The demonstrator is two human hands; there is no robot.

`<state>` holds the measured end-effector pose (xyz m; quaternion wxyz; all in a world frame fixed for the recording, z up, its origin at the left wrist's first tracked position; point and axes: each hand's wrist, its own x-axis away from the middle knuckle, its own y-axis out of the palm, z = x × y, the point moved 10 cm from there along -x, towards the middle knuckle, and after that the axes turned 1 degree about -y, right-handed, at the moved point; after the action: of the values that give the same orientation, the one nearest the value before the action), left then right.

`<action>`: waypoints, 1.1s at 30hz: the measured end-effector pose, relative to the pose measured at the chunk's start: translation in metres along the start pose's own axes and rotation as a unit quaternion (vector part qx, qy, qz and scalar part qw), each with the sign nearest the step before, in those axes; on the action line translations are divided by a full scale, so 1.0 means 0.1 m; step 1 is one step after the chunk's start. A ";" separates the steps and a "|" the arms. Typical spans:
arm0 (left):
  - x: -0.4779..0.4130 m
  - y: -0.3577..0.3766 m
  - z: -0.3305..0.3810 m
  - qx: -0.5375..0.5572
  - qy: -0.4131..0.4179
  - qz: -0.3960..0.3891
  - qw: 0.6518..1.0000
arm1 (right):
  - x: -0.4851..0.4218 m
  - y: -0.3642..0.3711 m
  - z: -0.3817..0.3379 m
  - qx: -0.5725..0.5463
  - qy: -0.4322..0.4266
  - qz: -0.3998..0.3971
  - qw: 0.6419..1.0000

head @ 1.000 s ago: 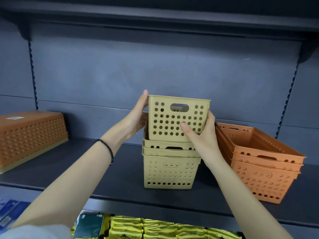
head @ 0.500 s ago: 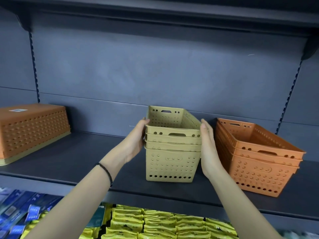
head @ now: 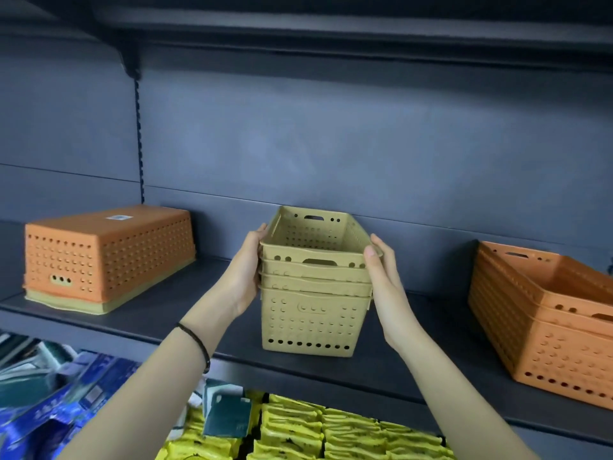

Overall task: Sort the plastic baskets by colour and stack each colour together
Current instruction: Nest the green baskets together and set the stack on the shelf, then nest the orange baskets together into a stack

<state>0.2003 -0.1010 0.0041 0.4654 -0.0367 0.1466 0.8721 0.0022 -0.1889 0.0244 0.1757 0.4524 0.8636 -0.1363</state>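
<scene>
Pressed left hand [head: 245, 277] at 9 o'clock, right hand [head: 386, 287] at 3, fingers straight, against yellow stack [head: 311, 313] on shelf [head: 185, 293]. Saw orange stack [head: 547, 327] further at 3, upturned orange basket [head: 109, 254] at 9.

We saw three yellow perforated baskets [head: 315, 313] nested upright mid-shelf, an orange nested stack [head: 547, 327] upright at the right, and an overturned orange basket [head: 106, 254] covering a yellow basket [head: 66, 302] at the left.
</scene>
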 end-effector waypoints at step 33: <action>0.19 -4.15 0.82 -0.464 0.024 0.110 0.879 | -0.26 4.25 0.30 0.414 -0.089 -0.301 0.854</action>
<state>0.5368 0.1549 -0.0129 0.2923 -0.2533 -0.2607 0.8846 0.3741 0.0157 -0.0244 -0.0016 0.1873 0.8022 -0.5670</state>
